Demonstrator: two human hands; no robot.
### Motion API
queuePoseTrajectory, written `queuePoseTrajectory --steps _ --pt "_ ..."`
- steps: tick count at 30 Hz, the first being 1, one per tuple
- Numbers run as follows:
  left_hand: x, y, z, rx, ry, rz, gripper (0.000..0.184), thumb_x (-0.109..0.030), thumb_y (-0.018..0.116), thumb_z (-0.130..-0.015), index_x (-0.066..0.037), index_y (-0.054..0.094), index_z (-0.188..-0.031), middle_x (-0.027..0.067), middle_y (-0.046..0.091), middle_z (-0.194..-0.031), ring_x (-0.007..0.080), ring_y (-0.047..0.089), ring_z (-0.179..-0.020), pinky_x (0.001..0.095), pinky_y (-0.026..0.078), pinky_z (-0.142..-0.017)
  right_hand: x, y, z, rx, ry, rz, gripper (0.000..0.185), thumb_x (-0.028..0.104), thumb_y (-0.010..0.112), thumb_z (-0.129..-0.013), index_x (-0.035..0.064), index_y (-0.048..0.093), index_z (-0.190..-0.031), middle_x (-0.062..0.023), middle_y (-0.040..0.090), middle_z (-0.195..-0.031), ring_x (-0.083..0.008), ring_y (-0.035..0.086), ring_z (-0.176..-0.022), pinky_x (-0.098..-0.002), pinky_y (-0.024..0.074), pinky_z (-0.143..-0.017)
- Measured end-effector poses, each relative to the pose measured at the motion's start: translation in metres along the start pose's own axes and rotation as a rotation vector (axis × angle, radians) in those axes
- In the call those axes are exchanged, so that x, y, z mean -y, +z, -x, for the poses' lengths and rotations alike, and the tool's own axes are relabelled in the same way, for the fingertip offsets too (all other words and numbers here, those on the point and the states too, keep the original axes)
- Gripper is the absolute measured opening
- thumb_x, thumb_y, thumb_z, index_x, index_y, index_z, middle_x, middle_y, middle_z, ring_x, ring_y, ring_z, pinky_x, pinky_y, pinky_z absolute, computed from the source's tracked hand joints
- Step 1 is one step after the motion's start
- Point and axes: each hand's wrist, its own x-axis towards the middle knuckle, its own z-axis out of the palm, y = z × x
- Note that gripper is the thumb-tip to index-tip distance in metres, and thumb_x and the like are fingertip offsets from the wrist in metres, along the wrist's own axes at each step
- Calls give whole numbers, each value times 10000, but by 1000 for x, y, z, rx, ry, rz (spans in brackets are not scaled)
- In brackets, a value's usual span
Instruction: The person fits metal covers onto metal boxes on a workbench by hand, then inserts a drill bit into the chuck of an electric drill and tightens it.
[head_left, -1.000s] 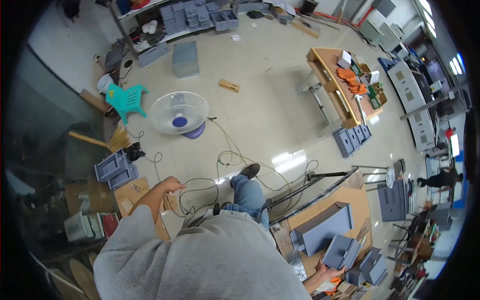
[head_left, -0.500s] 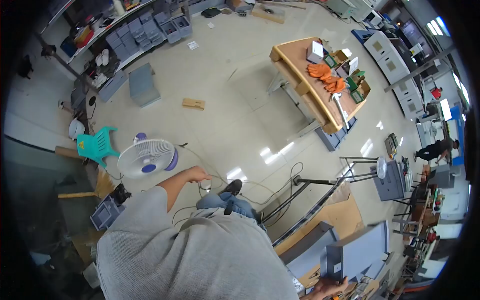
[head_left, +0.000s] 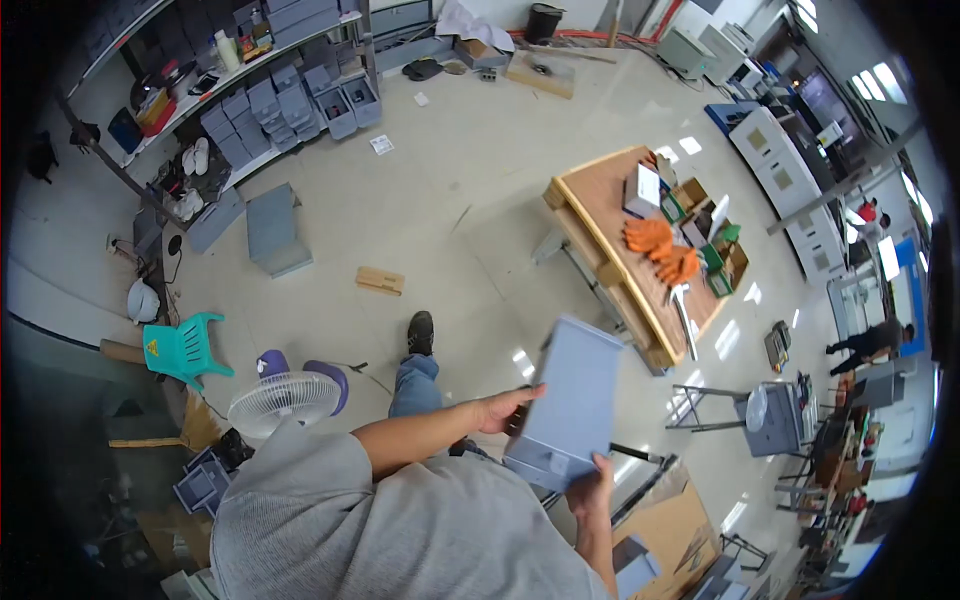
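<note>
A grey plastic bin (head_left: 572, 400) is held in front of my body, its long side slanting away from me. My left hand (head_left: 508, 408) grips its left side, with the fingers partly hidden by the bin. At the near right corner my right hand (head_left: 592, 487) has hold of it, the thumb on the outer face. Beneath and beyond the bin is the shiny floor. The wooden workbench (head_left: 610, 200) stands ahead to the right, apart from the bin, with orange gloves (head_left: 660, 250) and a hammer (head_left: 683, 318) on top.
A fan (head_left: 285, 400) and a green plastic stool (head_left: 186, 350) stand to my left. A grey box (head_left: 277, 230) and a small cardboard box (head_left: 380, 281) lie on the floor ahead. Cardboard (head_left: 668, 535) is at lower right. A person (head_left: 875, 340) stands far right.
The bin has come from the lower right to in front of me in my right hand. My left hand, free before, now holds it too. One foot has stepped forward.
</note>
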Motion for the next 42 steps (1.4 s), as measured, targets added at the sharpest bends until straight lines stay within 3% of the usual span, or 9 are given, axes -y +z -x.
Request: queuePoseTrajectory --steps 7,13,16,20,22,26,34,40,42 --pt "-153 -155 28 -240 -18 315 667 -464 706 -761 -89 547 -1290 97 600 -1255 252 577 -1123 418 437 -976 22 198 -194 311 423 143 901 580 571 -765 71 303 -1459 -147 404 -1441 -363 394 -1313 -594 326 -1042" --pt "-250 -267 27 -408 -19 472 624 -418 701 -757 -81 554 -1262 113 612 -1225 278 597 -1098 449 454 -965 46 326 -310 233 676 320 970 677 537 -772 45 289 -1466 -180 401 -1441 -378 410 -1287 -574 358 -983" --pt "-278 -313 2 -455 58 481 591 -393 708 -759 -79 567 -1239 105 621 -1201 269 594 -1088 443 463 -949 30 332 -365 211 576 558 972 687 535 -777 31 311 -1460 -207 411 -1420 -373 415 -1271 -568 370 -953" --pt "-309 -398 -68 -601 117 449 688 -294 752 -727 -53 470 -1306 115 590 -1212 268 585 -1080 439 476 -924 17 326 -408 181 90 1437 1066 679 625 -742 -47 288 -1447 -267 555 -1261 -463 558 -1118 -456 468 -931" --pt "-308 -463 -125 -697 169 427 774 -246 775 -701 -46 401 -1350 126 567 -1229 272 578 -1087 430 475 -925 -13 310 -433 106 238 1733 1005 682 632 -731 66 326 -1463 -293 475 -1332 -461 471 -1233 -511 430 -973" --pt "-332 -561 -230 -881 244 400 1015 -226 806 -642 -55 214 -1449 185 469 -1328 305 506 -1183 414 433 -984 -6 355 -467 126 326 2017 1055 666 656 -713 56 268 -1481 -317 368 -1387 -469 397 -1268 -548 410 -961" --pt "-420 -691 -421 -1186 492 217 1165 -268 815 -632 -48 91 -1519 234 335 -1469 332 411 -1306 381 370 -1059 22 345 -562 -58 94 1914 963 562 689 -695 68 329 -1439 -282 391 -1357 -455 388 -1251 -551 315 -1021" --pt "-449 -727 -488 -967 705 372 1151 -126 796 -683 -87 17 -1530 195 364 -1450 290 423 -1289 377 366 -1060 41 356 -599 -112 99 1863 958 504 726 -664 62 329 -1415 -260 399 -1317 -443 414 -1206 -554 324 -999" --pt "-444 -740 -504 -991 701 374 1151 -89 782 -690 -96 -4 -1531 184 379 -1436 284 430 -1278 385 366 -1058 53 370 -606 -113 -4 1944 804 459 691 -736 58 413 -1374 -228 476 -1286 -428 492 -1129 -537 423 -901"
